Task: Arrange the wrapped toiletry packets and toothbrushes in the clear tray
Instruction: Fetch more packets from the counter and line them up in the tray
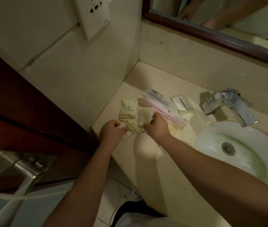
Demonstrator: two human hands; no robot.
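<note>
Cream wrapped toiletry packets with striped ends lie in the counter's left corner. One packet [127,110] lies flat by the wall. My left hand [112,132] grips a striped packet [130,129] at its near end. My right hand [157,126] pinches another cream packet [144,117] just beyond it. Wrapped toothbrushes [161,106], pink and grey, lie diagonally in the clear tray [181,123], whose far edges are hard to make out. A small clear-wrapped item [180,101] rests behind them.
A white basin [248,154] with a drain fills the counter's right side, and a chrome tap [231,104] stands behind it. A framed mirror [212,31] hangs above. A wall socket [94,15] is at upper left. A dark wooden door [23,104] borders the counter's left end.
</note>
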